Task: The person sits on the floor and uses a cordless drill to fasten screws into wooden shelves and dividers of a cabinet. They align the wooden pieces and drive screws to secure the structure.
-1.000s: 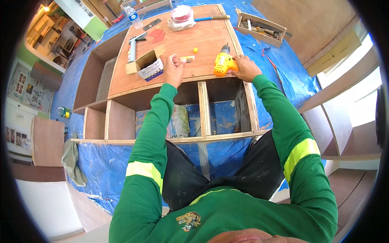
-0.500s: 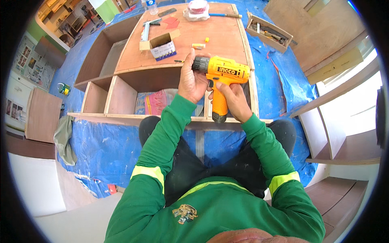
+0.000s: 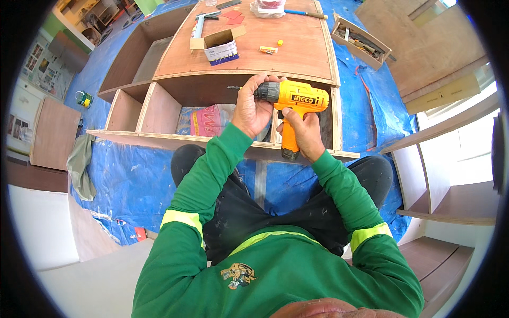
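Observation:
A yellow and black cordless drill (image 3: 301, 97) is held in front of me, its chuck and thin dark bit toward the left. My left hand (image 3: 253, 108) is closed around the chuck (image 3: 266, 91), with the bit sticking out past the fingers. My right hand (image 3: 303, 130) grips the drill's handle, thumb lying across its upper part near the trigger. Below the drill is the open front of a plywood cabinet (image 3: 244, 136) lying on the floor. A pink printed sack (image 3: 208, 121) shows inside one compartment.
On the cabinet's plywood panel lie an open cardboard box (image 3: 221, 53), a caulking gun (image 3: 199, 25), red sandpaper pieces (image 3: 234, 19), a small yellow piece (image 3: 280, 43) and a blue-handled tool (image 3: 299, 12). A wooden toolbox (image 3: 359, 42) stands right, on blue sheeting (image 3: 132, 169).
The view has tilted slightly, so the cabinet and its contents sit higher in the picture. Both hands keep their hold on the drill; more of the bit now shows.

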Demonstrator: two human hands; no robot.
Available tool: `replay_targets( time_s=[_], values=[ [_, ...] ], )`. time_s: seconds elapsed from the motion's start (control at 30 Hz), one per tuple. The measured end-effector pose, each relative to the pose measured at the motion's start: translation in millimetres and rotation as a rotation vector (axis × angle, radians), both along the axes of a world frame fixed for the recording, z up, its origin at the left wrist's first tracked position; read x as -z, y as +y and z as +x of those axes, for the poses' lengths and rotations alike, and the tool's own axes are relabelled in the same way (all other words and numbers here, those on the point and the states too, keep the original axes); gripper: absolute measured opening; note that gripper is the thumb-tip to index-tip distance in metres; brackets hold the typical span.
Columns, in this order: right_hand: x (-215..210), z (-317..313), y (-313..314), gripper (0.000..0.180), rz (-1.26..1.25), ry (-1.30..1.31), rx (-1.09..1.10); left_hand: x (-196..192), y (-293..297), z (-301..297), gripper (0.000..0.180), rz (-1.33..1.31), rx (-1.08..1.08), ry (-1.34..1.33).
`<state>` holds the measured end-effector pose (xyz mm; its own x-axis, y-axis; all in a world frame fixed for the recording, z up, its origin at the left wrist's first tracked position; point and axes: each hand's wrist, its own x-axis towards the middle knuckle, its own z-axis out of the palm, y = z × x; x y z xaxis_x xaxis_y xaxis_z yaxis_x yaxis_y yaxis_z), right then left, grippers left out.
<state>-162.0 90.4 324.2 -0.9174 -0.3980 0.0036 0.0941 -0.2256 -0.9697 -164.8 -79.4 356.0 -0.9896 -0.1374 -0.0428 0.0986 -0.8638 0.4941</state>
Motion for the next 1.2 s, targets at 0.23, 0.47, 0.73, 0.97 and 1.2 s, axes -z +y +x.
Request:
replay_targets(
  time_s=[0.23,0.47,0.73,0.97,1.2],
  values=[
    [-14,3,2,0.031,0.013,0.049,-0.037,-10,-2,1,0.023,0.077,0.063,0.022],
    [-2,18,17,0.042,0.133,-0.045,-0.34,-4,7,5,0.024,0.17,-0.037,-0.159],
    [43,17,23,0.023,0.354,0.221,-0.221,5,25,2,0.018,0.166,-0.025,-0.185],
    [45,21,18,0.017,0.295,0.254,-0.132,13,27,-9,0.015,0.139,-0.018,-0.186],
    [36,11,21,0.018,0.295,0.142,-0.133,19,30,-22,0.047,0.108,-0.094,-0.171]
  ],
)
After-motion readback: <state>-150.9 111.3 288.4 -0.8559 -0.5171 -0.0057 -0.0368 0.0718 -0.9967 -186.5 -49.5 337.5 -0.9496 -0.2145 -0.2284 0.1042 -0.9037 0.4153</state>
